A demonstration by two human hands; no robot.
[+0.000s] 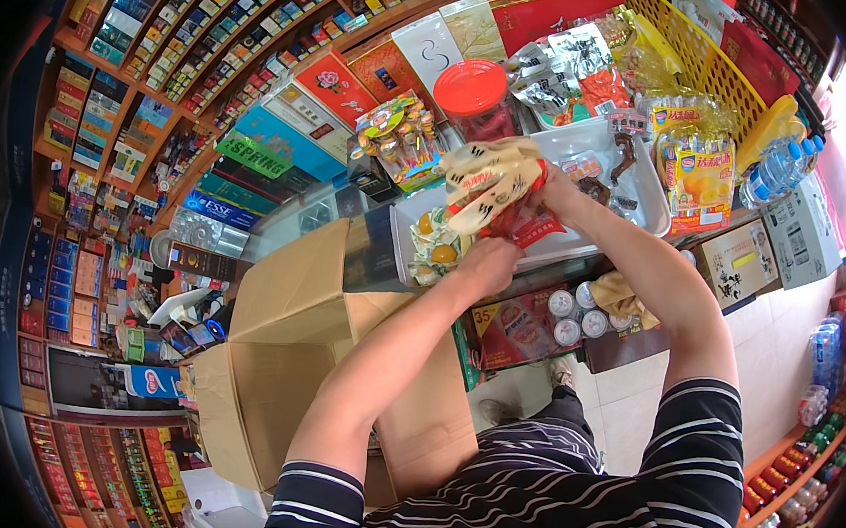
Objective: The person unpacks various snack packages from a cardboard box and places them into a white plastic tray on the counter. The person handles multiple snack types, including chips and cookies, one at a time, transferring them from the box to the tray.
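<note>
Both hands meet over a white plastic tray [650, 166] on a glass counter. My right hand [551, 193] grips the upper right edge of a cream printed food bag [499, 174]. Lower down, my left hand [493, 263] is closed at a red plastic packet [536, 228] that hangs below the bag; whether the packet is part of the bag I cannot tell. Wrapped round yellow-brown items [443, 254] lie in the tray's left end. Dark vacuum-packed food [623, 159] lies in its right part. My fingertips are partly hidden by the packaging.
An open cardboard box [274, 393] stands at the left, below my left forearm. Behind the tray are a red-lidded jar [470, 89], a lollipop display [401, 137] and a yellow basket [695, 48]. Bagged cakes [700, 177] stand at the right, and cans [567, 331] are below the counter edge.
</note>
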